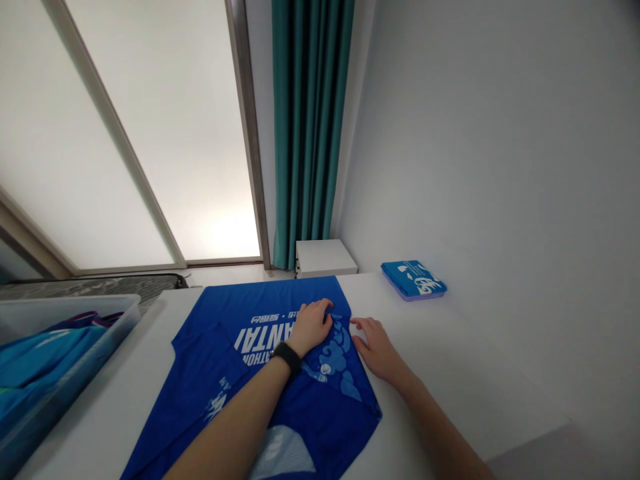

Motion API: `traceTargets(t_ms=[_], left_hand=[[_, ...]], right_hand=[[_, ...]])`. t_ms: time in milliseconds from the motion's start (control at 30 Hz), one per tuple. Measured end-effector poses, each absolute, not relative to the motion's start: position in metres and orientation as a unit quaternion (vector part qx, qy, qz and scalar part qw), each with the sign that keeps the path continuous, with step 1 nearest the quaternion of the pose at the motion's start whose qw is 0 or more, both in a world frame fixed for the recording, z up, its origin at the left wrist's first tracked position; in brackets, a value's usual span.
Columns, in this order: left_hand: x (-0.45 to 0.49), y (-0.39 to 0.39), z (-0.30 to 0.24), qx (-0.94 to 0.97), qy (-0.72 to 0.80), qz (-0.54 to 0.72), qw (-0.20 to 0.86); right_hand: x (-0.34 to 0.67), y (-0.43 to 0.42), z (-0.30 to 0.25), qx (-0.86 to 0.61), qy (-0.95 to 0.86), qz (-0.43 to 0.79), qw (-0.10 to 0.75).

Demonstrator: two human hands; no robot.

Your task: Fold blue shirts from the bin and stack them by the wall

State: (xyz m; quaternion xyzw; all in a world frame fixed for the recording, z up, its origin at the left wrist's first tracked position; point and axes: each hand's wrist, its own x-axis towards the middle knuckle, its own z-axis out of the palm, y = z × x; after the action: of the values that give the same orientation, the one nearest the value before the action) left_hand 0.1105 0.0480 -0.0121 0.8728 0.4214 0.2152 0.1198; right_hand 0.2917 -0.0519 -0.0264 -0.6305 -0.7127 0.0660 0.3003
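Note:
A blue T-shirt (215, 360) with white lettering lies on the white table, its right side folded inward so that a light-blue printed pattern shows. My left hand (313, 327), with a black watch on the wrist, rests on the shirt near this folded part, fingers laid over the cloth. At the shirt's right edge is my right hand (377, 347), thumb and forefinger apart and the fingertip touching the fabric border. Part of the shirt is hidden under my left forearm.
A folded blue garment stack (414, 280) lies at the table's far right by the wall. On the left stands a translucent plastic bin (100, 363) with clothes (55, 353) inside. Beyond the white table (425, 413) are a small white cabinet (325, 257) and a green curtain (310, 133).

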Motion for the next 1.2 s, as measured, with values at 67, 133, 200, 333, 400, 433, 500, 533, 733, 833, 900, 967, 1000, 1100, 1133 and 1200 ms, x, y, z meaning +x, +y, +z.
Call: traceTargets(t_ms=[67, 133, 200, 333, 400, 433, 500, 533, 733, 833, 900, 967, 1000, 1100, 1133, 1200], left_hand=[[0.11, 0.048, -0.007, 0.871, 0.428, 0.215, 0.106], [0.105, 0.046, 0.001, 0.871, 0.432, 0.22, 0.081], [0.097, 0.042, 0.012, 0.884, 0.411, 0.214, 0.066], [0.067, 0.024, 0.033, 0.957, 0.243, 0.13, 0.087], [0.052, 0.012, 0.039, 0.977, 0.175, 0.092, 0.081], [0.045, 0.007, 0.041, 0.982, 0.158, 0.076, 0.071], [0.034, 0.001, 0.043, 0.987, 0.147, 0.051, 0.046], [0.03, -0.001, 0.043, 0.987, 0.148, 0.041, 0.034], [0.021, -0.002, 0.046, 0.99, 0.141, 0.019, 0.007], [0.019, -0.003, 0.046, 0.99, 0.141, 0.015, 0.001], [0.018, -0.004, 0.046, 0.99, 0.14, 0.016, -0.008], [0.017, -0.004, 0.047, 0.99, 0.139, 0.018, -0.012], [0.017, -0.004, 0.048, 0.99, 0.141, 0.023, -0.01], [0.016, 0.0, 0.053, 0.986, 0.162, 0.046, 0.002], [0.014, 0.003, 0.054, 0.984, 0.169, 0.055, 0.004], [0.012, 0.008, 0.056, 0.982, 0.179, 0.066, 0.005]], right_hand=[[0.288, -0.068, -0.024, -0.633, -0.71, 0.072, 0.3], [0.284, -0.084, -0.022, -0.637, -0.706, 0.073, 0.302], [0.279, -0.1, -0.021, -0.642, -0.701, 0.067, 0.303], [0.268, -0.126, -0.024, -0.656, -0.694, 0.028, 0.296], [0.263, -0.137, -0.028, -0.661, -0.691, 0.005, 0.293], [0.262, -0.141, -0.03, -0.662, -0.69, -0.005, 0.292], [0.259, -0.15, -0.035, -0.666, -0.686, -0.022, 0.291], [0.258, -0.153, -0.037, -0.671, -0.681, -0.031, 0.292], [0.252, -0.164, -0.043, -0.691, -0.655, -0.077, 0.294], [0.251, -0.166, -0.042, -0.687, -0.663, -0.08, 0.285], [0.251, -0.168, -0.041, -0.685, -0.665, -0.08, 0.286], [0.251, -0.171, -0.041, -0.683, -0.666, -0.084, 0.289], [0.251, -0.172, -0.041, -0.682, -0.666, -0.087, 0.291], [0.251, -0.174, -0.041, -0.682, -0.665, -0.084, 0.293], [0.251, -0.175, -0.041, -0.682, -0.665, -0.081, 0.293], [0.252, -0.175, -0.042, -0.681, -0.665, -0.078, 0.295]])
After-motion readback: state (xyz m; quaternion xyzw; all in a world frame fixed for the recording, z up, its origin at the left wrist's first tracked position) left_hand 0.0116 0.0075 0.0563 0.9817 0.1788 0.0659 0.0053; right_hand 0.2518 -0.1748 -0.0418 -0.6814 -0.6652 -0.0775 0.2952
